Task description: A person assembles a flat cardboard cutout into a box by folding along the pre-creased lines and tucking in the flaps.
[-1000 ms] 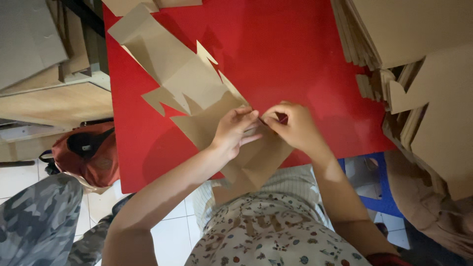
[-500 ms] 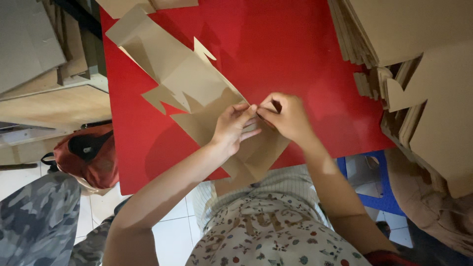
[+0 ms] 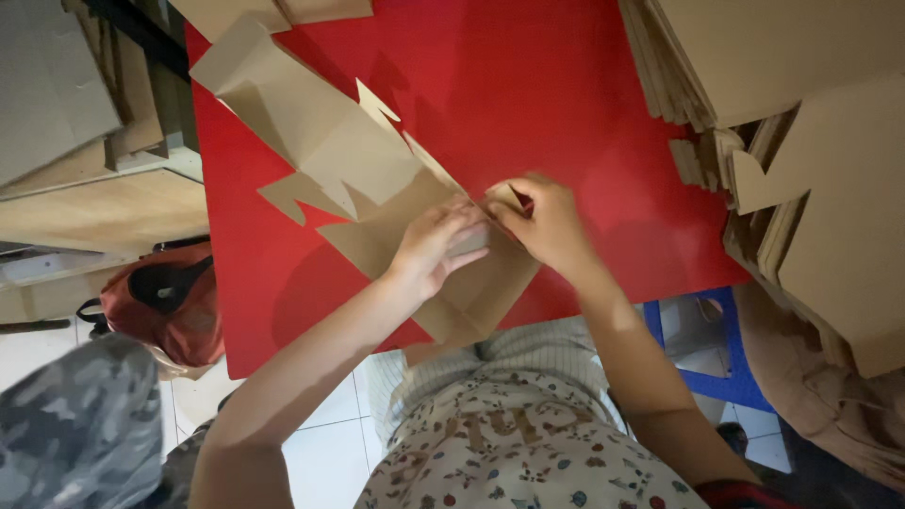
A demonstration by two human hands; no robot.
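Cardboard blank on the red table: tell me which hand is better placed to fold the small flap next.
Probably the right hand: its fingertips already pinch the small flap at the edge of the cardboard blank. The left hand lies flat on the panel, pressing it onto the red table.

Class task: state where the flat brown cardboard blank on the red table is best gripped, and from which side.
Probably pinch the cardboard blank at its near edge, coming from the person's side. It lies flat but overhangs the red table there, where both hands already work.

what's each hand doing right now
Left hand: pressed flat on the brown cardboard cutout, fingers partly curled.
Right hand: closed, pinching a flap of the same cutout.
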